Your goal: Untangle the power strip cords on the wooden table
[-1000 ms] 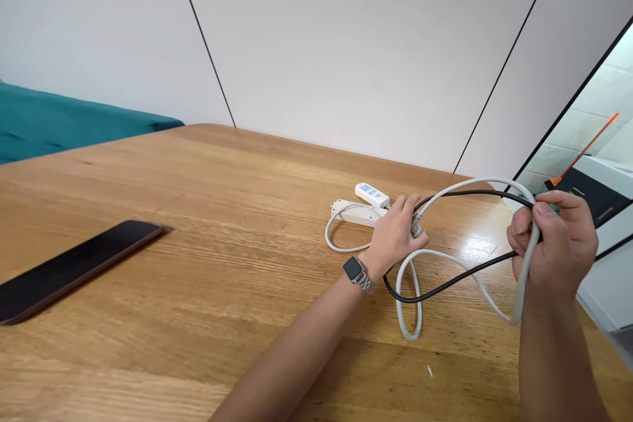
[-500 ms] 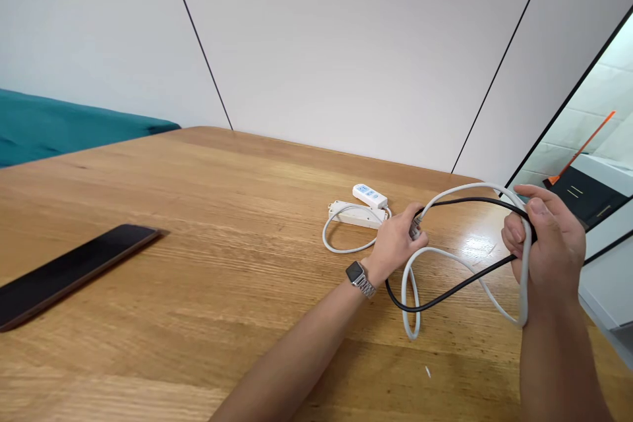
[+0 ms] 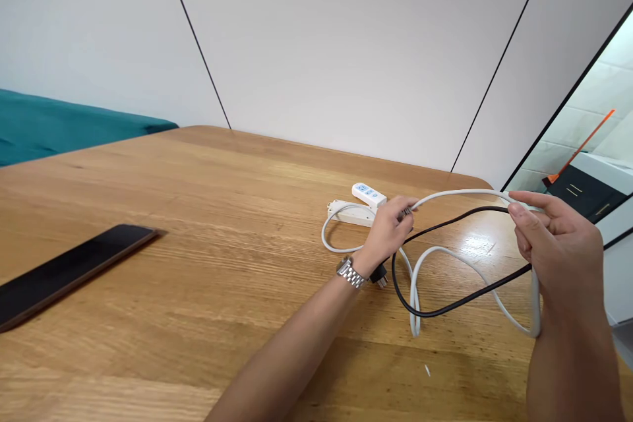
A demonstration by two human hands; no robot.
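My left hand (image 3: 388, 237), with a metal-band watch at the wrist, is closed around the end of a white cable (image 3: 457, 193), where a greyish ribbed part shows at the fingertips. My right hand (image 3: 564, 247) grips the same white cable between thumb and forefinger; a loop of black cable (image 3: 450, 308) passes into its curled fingers. Beneath the left wrist a black plug (image 3: 380, 275) with metal prongs sticks out; whether it touches the table I cannot tell. Behind the left hand lie a white box-shaped adapter (image 3: 349, 212) and a white remote (image 3: 368, 194) with blue-marked buttons.
Everything stands on a wooden table (image 3: 222, 224). At the left lies a dark tablet-like device (image 3: 74, 270). A small white scrap (image 3: 427, 370) is near the front. Beyond are a white panelled wall (image 3: 346, 46), a teal seat (image 3: 74, 125) and, right, an orange-handled brush (image 3: 578, 148).
My hands have moved apart, the right one rightward, and the upper white cable runs straighter. The black cable has dropped away from my left fingers, and its plug now shows under the wrist.
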